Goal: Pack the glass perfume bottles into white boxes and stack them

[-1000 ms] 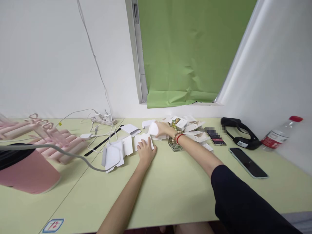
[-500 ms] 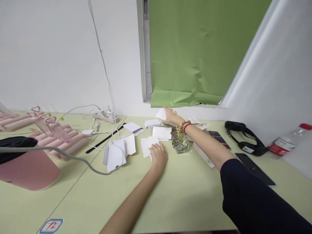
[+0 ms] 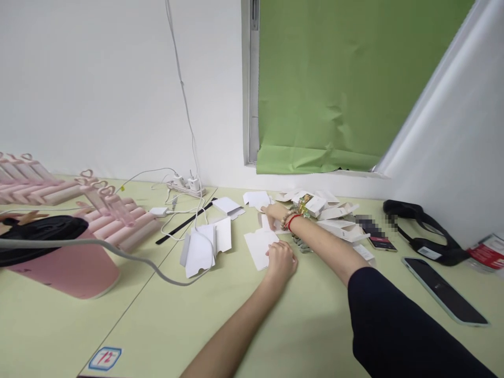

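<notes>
My left hand [image 3: 282, 260] rests on the table with its fingers curled, at the right edge of a flat white card [image 3: 258, 250]. Whether the fingers grip anything is hidden. Just beyond it, my right hand [image 3: 274, 213] reaches across with its fingers closed on a white paper piece [image 3: 266, 222]. A folded white carton [image 3: 255, 199] lies behind that hand. Under my right forearm are bundled green-grey items [image 3: 301, 243], mostly covered. Several unfolded white cartons [image 3: 334, 211] are heaped to the right of it.
Left of my hands lie open white boxes [image 3: 200, 249], a black strap [image 3: 185, 222] and a power strip [image 3: 189, 187] with white cables. Pink tubes [image 3: 134, 227] and a pink container [image 3: 71, 270] stand farther left. Two phones, a black headset [image 3: 425, 231] and a bottle [image 3: 488, 253] are at right.
My right hand has come down and nearer from beside the wall, to the white paper. My left hand has slid off the card's middle to its right edge. The view has shifted left.
</notes>
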The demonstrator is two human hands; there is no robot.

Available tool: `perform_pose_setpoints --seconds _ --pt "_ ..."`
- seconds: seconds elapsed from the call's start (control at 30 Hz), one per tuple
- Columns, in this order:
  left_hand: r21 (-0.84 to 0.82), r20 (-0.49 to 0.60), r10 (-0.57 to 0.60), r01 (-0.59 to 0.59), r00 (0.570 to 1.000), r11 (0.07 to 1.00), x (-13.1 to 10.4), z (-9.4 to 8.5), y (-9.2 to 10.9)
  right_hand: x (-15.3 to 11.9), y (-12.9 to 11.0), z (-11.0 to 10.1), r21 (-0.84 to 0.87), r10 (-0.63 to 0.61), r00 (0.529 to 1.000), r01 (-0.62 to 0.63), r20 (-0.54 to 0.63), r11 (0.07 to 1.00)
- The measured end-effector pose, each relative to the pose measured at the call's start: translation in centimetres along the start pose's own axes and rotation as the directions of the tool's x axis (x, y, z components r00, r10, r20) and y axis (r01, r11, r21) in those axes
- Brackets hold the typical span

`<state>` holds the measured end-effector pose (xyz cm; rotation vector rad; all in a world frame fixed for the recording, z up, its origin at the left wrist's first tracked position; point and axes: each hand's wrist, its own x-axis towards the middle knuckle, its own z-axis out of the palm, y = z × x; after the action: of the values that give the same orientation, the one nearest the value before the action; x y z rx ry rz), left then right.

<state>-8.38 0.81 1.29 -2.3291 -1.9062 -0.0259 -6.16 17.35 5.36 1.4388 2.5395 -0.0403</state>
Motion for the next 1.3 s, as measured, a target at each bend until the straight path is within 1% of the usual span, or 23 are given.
perform_pose_setpoints --seconds 0.1,0.2,0.3,0.33,0.43,0.53,0.63,0.7,0.77,0.87,0.93,1.0,1.03,1.1,1.17,1.2,1.23,1.27,1.3 --pt "-0.047 -0.001 0.082 -0.082 0.997 0.996 -0.3 -0.4 0.2 -0.5 0.7 -1.1 -0.001 -0.002 0.998 0.001 -0.060 1.000" --pt "-0.079 -0.030 0.170 -0.172 0.985 0.982 -1.0 -0.5 0.9 -0.9 2.4 -2.7 -0.001 0.013 0.990 -0.014 -0.140 1.000" --pt "-0.145 -0.066 0.331 -0.337 0.941 0.930 -1.9 0.0 1.9 -0.7 4.1 -4.4 -0.009 0.064 0.976 -0.067 -0.207 0.998" --pt "-0.173 -0.073 0.363 -0.370 0.929 0.913 -2.1 0.3 2.1 -0.5 4.5 -5.0 -0.010 0.085 0.971 -0.089 -0.224 0.996" --pt "-0.221 -0.075 0.382 -0.389 0.921 0.895 -2.4 1.0 2.6 0.4 5.0 -6.4 0.009 0.152 0.948 -0.156 -0.281 0.988" --pt "-0.238 -0.070 0.392 -0.397 0.917 0.887 -2.3 1.4 2.8 1.6 4.6 -7.0 0.050 0.213 0.914 -0.209 -0.344 0.977" --pt "-0.250 -0.089 0.406 -0.415 0.909 0.875 -2.2 1.7 3.0 2.7 3.4 -6.2 0.081 0.245 0.888 -0.232 -0.390 0.969" --pt "-0.256 -0.109 0.422 -0.435 0.900 0.863 -2.2 1.9 3.2 3.5 2.3 -4.9 0.094 0.242 0.889 -0.223 -0.387 0.970" --pt "-0.261 -0.119 0.438 -0.453 0.891 0.852 -2.2 2.0 3.3 4.1 1.1 -3.1 0.105 0.221 0.912 -0.197 -0.346 0.975" --pt "-0.279 -0.111 0.456 -0.468 0.883 0.839 -2.2 1.9 3.4 4.9 -0.8 -0.9 0.122 0.166 0.957 -0.140 -0.237 0.983" --pt "-0.289 -0.103 0.462 -0.471 0.881 0.834 -2.2 1.8 3.4 5.3 -2.1 -0.5 0.128 0.148 0.972 -0.126 -0.182 0.984" --pt "-0.289 -0.100 0.456 -0.465 0.884 0.837 -2.1 1.9 3.4 5.6 -3.4 -1.0 0.127 0.129 0.979 -0.110 -0.160 0.986" --pt "-0.289 -0.102 0.449 -0.458 0.888 0.841 -2.1 2.0 3.4 5.7 -4.2 -1.5 0.128 0.107 0.981 -0.087 -0.159 0.988" --pt "-0.295 -0.113 0.425 -0.439 0.898 0.849 -2.1 2.2 3.5 5.4 -5.7 -2.6 0.142 0.025 0.985 0.000 -0.170 0.990" --pt "-0.311 -0.113 0.407 -0.421 0.907 0.852 -2.1 2.3 3.5 4.6 -7.4 -3.2 0.177 -0.123 0.977 0.155 -0.177 0.972" --pt "-0.324 -0.101 0.401 -0.412 0.910 0.852 -2.1 2.4 3.5 4.0 -8.2 -3.2 0.206 -0.231 0.958 0.264 -0.171 0.942" --pt "-0.341 -0.093 0.404 -0.410 0.910 0.846 -2.1 2.4 3.4 3.4 -9.1 -3.0 0.276 -0.396 0.905 0.425 -0.156 0.862" --pt "-0.363 -0.106 0.411 -0.420 0.905 0.831 -2.0 2.5 3.3 2.7 -9.8 -2.7 0.323 -0.506 0.851 0.522 -0.140 0.789" --pt "-0.388 -0.144 0.417 -0.439 0.898 0.811 -2.0 2.6 3.1 2.1 -10.5 -2.2 0.332 -0.555 0.825 0.555 -0.103 0.763"
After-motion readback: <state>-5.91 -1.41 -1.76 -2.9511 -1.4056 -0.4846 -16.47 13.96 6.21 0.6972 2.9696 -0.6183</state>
